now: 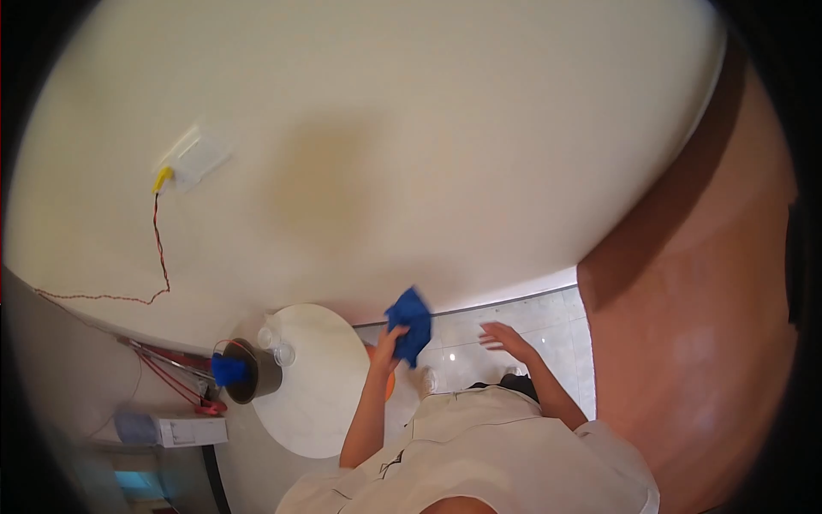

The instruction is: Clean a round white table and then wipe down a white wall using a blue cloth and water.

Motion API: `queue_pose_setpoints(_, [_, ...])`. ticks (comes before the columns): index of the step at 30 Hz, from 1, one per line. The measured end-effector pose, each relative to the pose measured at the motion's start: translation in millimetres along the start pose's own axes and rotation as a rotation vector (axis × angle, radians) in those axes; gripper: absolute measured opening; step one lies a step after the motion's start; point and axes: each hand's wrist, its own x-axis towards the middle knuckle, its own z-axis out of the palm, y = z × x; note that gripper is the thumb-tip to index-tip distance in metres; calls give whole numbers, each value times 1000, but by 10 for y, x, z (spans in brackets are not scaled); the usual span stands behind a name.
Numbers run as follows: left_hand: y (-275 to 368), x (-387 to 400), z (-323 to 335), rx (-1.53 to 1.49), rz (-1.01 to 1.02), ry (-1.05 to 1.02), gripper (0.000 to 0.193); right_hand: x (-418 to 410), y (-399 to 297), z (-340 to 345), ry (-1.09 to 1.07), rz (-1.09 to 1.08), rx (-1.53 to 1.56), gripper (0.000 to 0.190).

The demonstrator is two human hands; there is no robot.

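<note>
In my left hand (387,347) is a crumpled blue cloth (411,324), gripped by one edge between thumb and fingers. It hangs in front of the pale wall (488,160), and I cannot tell whether it touches it. My right hand (504,339) is raised over the tiled floor with nothing in it, its fingers apart and slightly blurred. Left of my left forearm stands a round white table (314,385). A brown bucket (263,372) is at the table's left side, with another blue cloth (228,370) at its mouth.
Two clear containers (284,354) sit by the bucket. A wall socket (202,157) has a yellow plug (162,178) with a twisted red-and-black wire (160,250). An orange object (390,385) is partly hidden behind my left forearm. A reddish-brown panel (693,321) rises at right; a water dispenser (192,430) stands left.
</note>
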Motion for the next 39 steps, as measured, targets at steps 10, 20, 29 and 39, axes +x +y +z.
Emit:
queue_pose_setpoints(10, [1288,483,3146,940,461,-598,39,-730,-1805,-513,20,-664,613,49])
queue_pose_setpoints(20, [2749,-41,5070,1212,2013,-140,42,-1888,-3326,-1740,1164,-1138,-364,16])
queue_pose_setpoints(29, [2964,225,5560,1183,2272,425,63,-1709,-4869,-2525,2096,-1065,-1804,38])
queue_pose_setpoints(39, [3023,447,5211,1110,2333,526,62,-2045,-5004,-1514,1543,-1208,-1656,66])
